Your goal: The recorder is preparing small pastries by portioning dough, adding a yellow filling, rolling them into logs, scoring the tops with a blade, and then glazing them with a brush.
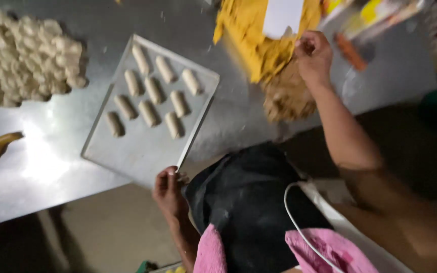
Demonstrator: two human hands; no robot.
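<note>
Head view: left grip (169, 191) pinches tray (142, 151) corner.

We look down on a steel bench (41, 167) whose grey top fills the upper part of the view — a bright patch of overhead light glares off it near the left edge. Its front edge runs slantwise, rising toward the right. Below that edge lies a dull brown floor (112, 227), dim and in shadow. Toward the right the room falls off into darkness — little can be told there.
</note>
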